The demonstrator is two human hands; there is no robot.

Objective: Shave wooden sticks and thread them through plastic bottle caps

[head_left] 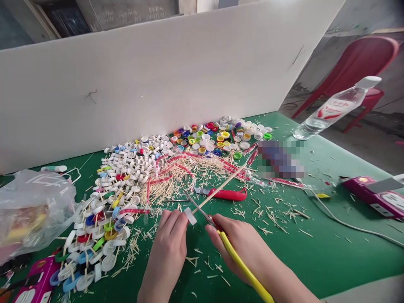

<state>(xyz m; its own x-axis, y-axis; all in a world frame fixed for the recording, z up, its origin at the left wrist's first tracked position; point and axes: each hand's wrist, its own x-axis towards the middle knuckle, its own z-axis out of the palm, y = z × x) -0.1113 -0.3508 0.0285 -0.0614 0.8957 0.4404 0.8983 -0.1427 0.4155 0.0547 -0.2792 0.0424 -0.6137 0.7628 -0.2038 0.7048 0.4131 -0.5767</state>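
Observation:
My left hand point(170, 237) is closed, its fingertips pinching a white bottle cap point(190, 216). A long thin wooden stick point(225, 184) runs from the cap up and to the right over the table. My right hand point(235, 240) is wrapped around yellow-handled scissors point(244, 267). Their slim metal blades point up and left and cross the stick close to the cap. Just beyond the blades lies a red-handled utility knife point(229, 194) on the green table point(315, 252). The fingertips of my left hand are partly hidden.
Many caps with short sticks point(126, 181) are heaped at the left, with loose caps point(206, 139) behind. Cut stick pieces point(170, 185) and red-and-clear plastic strips point(186, 155) lie between. A water bottle point(337, 109), white cable point(331, 214), purple device point(375, 195) and plastic bag point(34, 198) surround them.

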